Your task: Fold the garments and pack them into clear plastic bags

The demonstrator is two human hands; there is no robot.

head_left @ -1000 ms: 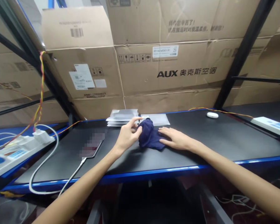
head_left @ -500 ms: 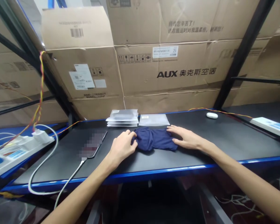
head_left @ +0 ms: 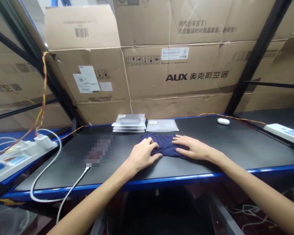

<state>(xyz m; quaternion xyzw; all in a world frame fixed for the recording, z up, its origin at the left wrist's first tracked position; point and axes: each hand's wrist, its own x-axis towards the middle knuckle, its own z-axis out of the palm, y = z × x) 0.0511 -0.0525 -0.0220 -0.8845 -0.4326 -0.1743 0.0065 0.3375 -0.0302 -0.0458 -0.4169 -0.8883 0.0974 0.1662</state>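
A folded piece of navy-blue fabric (head_left: 167, 146) lies on the black tabletop in front of me; its exact kind does not show. My left hand (head_left: 145, 154) rests over its left part, fingers bent down onto the cloth and the thumb held apart. On the right end, my right hand (head_left: 192, 147) lies flat with its fingers stretched out. Just behind the fabric are a stack of frosted plastic packets (head_left: 129, 123) and, beside it, a single frosted packet (head_left: 162, 125).
To the left lies a pixelated phone-like device (head_left: 98, 151) with a white cable (head_left: 73, 186) plugged in. Power strips (head_left: 19, 160) stand at both sides. A small white case (head_left: 223, 121) sits at the back right. Cardboard (head_left: 147, 75) walls the back, between black rack posts (head_left: 257, 58).
My left hand has moved right, from the fabric's left edge onto its top. My right hand has shifted slightly left, further over the cloth.
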